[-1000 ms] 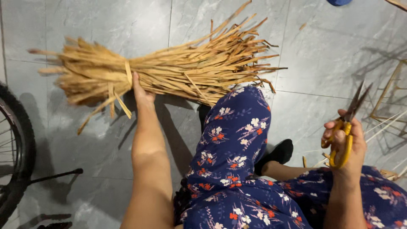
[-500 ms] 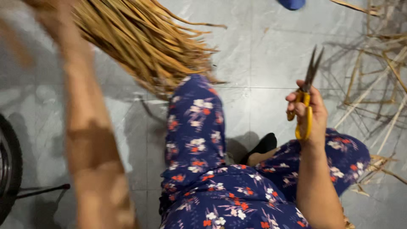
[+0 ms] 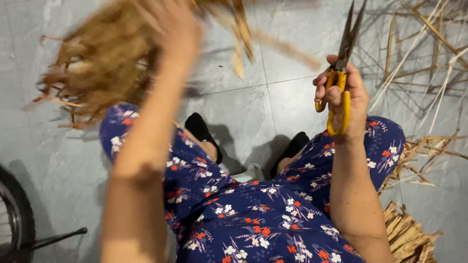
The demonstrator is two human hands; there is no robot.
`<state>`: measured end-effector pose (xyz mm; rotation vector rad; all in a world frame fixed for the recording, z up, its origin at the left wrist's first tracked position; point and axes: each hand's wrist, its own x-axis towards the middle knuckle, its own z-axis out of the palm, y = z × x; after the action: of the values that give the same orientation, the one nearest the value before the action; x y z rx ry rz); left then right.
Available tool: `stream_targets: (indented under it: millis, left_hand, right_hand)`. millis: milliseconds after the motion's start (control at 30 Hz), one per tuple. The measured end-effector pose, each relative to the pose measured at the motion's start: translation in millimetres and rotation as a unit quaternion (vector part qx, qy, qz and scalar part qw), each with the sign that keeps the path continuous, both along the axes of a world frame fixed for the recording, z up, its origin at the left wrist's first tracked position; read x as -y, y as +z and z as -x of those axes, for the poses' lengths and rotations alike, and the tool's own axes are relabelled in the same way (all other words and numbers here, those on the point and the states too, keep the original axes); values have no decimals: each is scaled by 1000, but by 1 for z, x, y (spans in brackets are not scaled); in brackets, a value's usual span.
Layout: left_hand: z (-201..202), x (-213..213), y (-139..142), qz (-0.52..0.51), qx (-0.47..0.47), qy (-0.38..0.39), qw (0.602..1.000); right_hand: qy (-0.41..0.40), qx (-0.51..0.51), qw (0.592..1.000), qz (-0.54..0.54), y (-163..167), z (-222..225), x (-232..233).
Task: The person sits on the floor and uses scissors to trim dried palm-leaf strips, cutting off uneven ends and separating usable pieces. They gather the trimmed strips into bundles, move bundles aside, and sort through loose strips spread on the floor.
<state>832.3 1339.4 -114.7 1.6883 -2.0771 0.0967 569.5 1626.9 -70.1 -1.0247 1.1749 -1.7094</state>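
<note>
The bundle of dry straw strips [image 3: 105, 63], which had lain on the grey tiled floor [image 3: 273, 112] a second before, was now lifted and blurred at far left, the left hand [image 3: 178, 29] gripping it. The right hand [image 3: 343, 95] held yellow-handled scissors [image 3: 341, 73] upright, blades nearly together, at right. Loose straw [image 3: 414, 234] edged the right; bare tiles lay between.

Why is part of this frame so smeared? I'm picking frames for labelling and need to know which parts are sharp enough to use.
In the head view, motion blur smears the left hand and the bundle of dry strips it grips; the right hand, yellow-handled scissors, floral trousers and grey tiled floor are sharp, under soft light with faint shadows.
</note>
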Motion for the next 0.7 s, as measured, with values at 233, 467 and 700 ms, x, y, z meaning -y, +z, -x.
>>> stream_targets:
  millis: [233,467,700]
  left_hand:
    - [27,-33,-82,-389,113,-159,900]
    - [7,1,-85,-269,-157,-91,946]
    - [40,-9,-119,-286,-198,-93,933]
  right_hand:
    - [-37,21,999,13,5,13,-19]
    - [-49,7,999,-12,8,6,-28]
    - [-63,5,997,-55,0,-2,-25]
